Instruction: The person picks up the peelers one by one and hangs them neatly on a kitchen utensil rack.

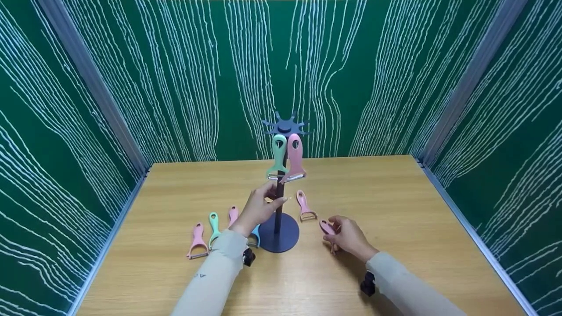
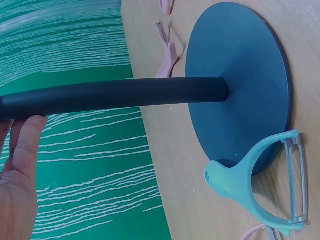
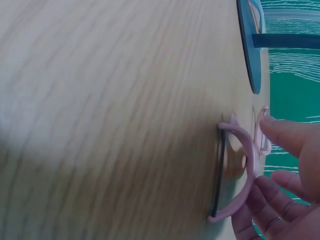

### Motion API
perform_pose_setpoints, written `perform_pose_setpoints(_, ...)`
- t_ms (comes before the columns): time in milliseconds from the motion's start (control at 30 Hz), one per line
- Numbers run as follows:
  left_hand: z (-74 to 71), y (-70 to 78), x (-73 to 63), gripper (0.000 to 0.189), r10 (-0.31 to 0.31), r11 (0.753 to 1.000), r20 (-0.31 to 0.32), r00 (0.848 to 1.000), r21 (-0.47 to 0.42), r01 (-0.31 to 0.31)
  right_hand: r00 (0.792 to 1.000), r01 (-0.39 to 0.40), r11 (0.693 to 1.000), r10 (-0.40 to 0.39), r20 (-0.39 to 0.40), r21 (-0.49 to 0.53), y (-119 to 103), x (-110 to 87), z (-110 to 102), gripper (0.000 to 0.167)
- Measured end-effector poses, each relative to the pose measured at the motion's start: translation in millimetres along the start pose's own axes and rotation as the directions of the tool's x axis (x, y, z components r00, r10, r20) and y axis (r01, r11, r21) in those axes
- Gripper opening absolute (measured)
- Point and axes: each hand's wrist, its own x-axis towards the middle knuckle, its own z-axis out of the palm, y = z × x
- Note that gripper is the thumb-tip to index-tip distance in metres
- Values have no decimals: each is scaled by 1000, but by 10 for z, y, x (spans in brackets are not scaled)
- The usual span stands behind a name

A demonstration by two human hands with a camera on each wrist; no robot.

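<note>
My left hand (image 1: 261,204) grips the dark pole (image 2: 165,91) of an upright stand, its thumb across the front and fingertips (image 2: 31,135) against the pole. A green peeler (image 1: 279,153) and a pink peeler (image 1: 296,153) hang by their handle holes from the stand's spoked top (image 1: 284,126). Right of the round base (image 1: 289,239), my right hand (image 1: 349,235) holds another pink peeler (image 3: 246,182) low over the table, blade end toward me. One more pink peeler (image 1: 302,202) lies just beyond that hand.
Left of the base lie a pink peeler (image 1: 198,239), a green peeler (image 1: 214,226), another pink peeler (image 1: 233,214) and a blue peeler (image 2: 235,177), partly behind my left arm. Green walls with white wavy lines (image 1: 303,79) enclose the wooden table (image 1: 167,193).
</note>
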Motion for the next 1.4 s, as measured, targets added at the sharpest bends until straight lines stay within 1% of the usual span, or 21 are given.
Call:
perform_pose_setpoints(267,7,-3,5,14,19,1000,-6,1000,-24,-19,999,-33,999,33,18,-2,17,43,25,58)
perform_pose_setpoints(367,11,-4,4,12,5,1000,-6,1000,-22,-5,999,-42,999,42,31,-2,26,51,39,53)
perform_pose_setpoints(500,13,-7,8,12,3,1000,-5,1000,-15,-3,999,-38,999,38,31,-7,33,60,50,42)
perform_pose_setpoints(567,12,-10,9,12,8,1000,-2,1000,-12,-8,999,-37,999,37,27,-16,37,63,53,41)
perform_pose_setpoints(667,10,-15,9,14,11,1000,3,1000,-9,-11,999,-38,999,39,24,-30,37,59,50,43)
perform_pose_setpoints(800,7,-18,9,12,5,1000,3,1000,0,-5,999,-42,998,43,8,-51,1,48,29,46)
perform_pose_setpoints(900,4,-20,9,10,0,1000,1,1000,0,0,999,-54,998,54,6,-22,-59,41,3,45)
perform_pose_setpoints(1033,4,-17,5,11,14,1000,-4,1000,-4,-14,998,-60,998,60,-3,36,-152,33,-39,43)
perform_pose_setpoints(1067,5,-17,6,11,31,999,-9,999,-7,-31,999,-40,999,40,-19,32,-163,30,-45,41)
perform_pose_setpoints(1167,12,-15,3,12,57,998,-14,998,-12,-57,998,15,1000,-13,-61,20,-184,26,-58,38)
perform_pose_setpoints(1267,12,-7,4,12,68,998,-13,998,-12,-68,994,53,999,-52,-98,9,-195,26,-72,37)
perform_pose_setpoints(1400,2,4,-1,12,43,999,-2,999,-8,-43,991,69,997,-64,-115,42,-246,16,-101,40)
